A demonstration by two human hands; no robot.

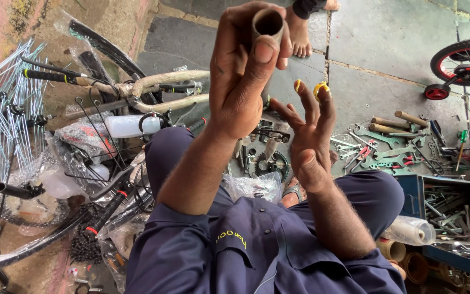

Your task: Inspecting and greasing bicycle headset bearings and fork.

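Note:
My left hand (243,76) is raised high and grips a short brown metal tube (268,24), its open end turned toward the camera, thumb pressed just under the rim. My right hand (308,139) is held up beside it with fingers spread apart. Blobs of yellow grease (320,88) sit on two of its fingertips. It holds nothing. Both forearms come out of dark blue sleeves.
A wrapped bicycle frame (153,87) with handlebars and wheels lies at left, spokes (6,109) beside it. Wrenches and pliers (387,147) are scattered on the floor at right, near a blue toolbox (452,218). A small red-wheeled bike (463,65) stands far right. Another person's bare foot (300,32) is ahead.

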